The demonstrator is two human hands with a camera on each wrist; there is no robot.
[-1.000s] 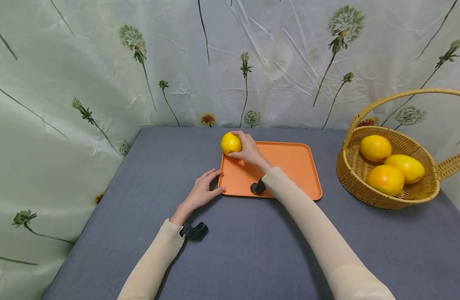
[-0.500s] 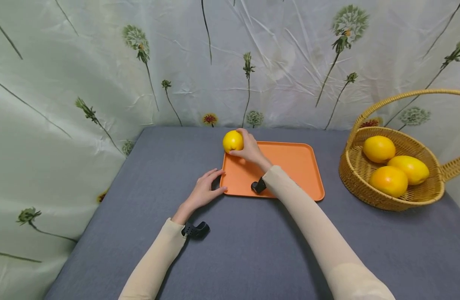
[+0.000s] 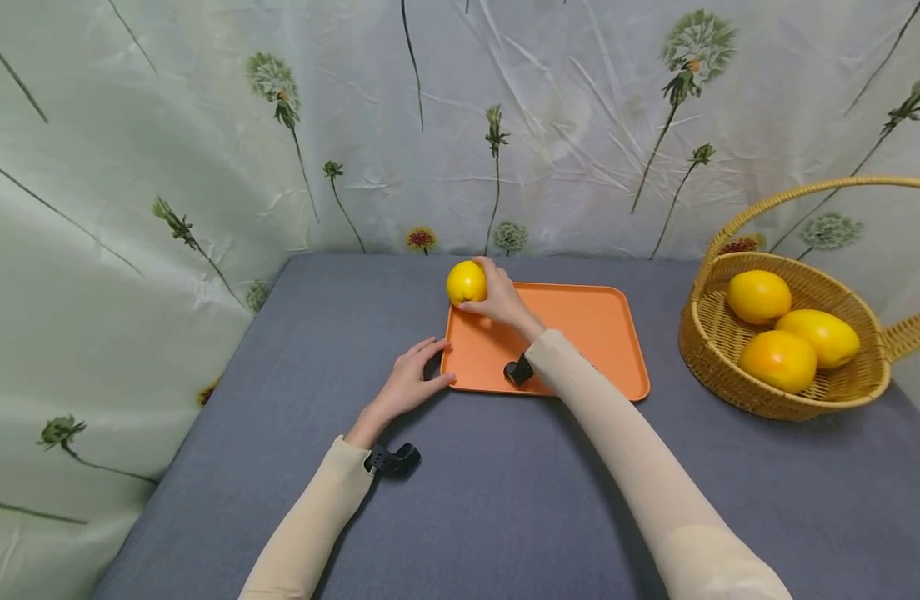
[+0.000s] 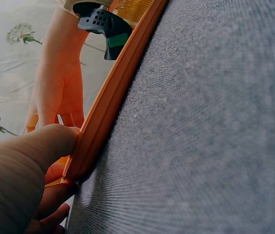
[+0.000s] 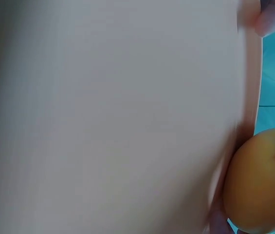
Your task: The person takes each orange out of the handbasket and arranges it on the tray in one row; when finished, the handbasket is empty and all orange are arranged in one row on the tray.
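Note:
My right hand [image 3: 503, 300] holds a round yellow fruit [image 3: 464, 282] at the far left corner of the orange tray [image 3: 572, 325], thumb on the near side and fingers over the far side. In the right wrist view the fruit [image 5: 256, 183] overlaps the tray's rim [image 5: 252, 73]. My left hand [image 3: 411, 379] rests at the tray's left edge, thumb near the front corner and fingers spread farther back. The left wrist view has the left thumb [image 4: 59, 139] against the tray's outer wall [image 4: 113, 97], with the other fingers partly hidden behind the corner.
A wicker basket [image 3: 696, 350] with a tall handle stands on the right, holding three yellow fruits [image 3: 778, 361]. Grey-blue cloth [image 3: 460, 517] covers the table. A curtain [image 3: 400, 100] printed with dandelions hangs behind it and along the left side.
Both hands, the fruit and the tray keep their places relative to one another. The whole head view has shifted slightly, so everything sits a little farther right in it.

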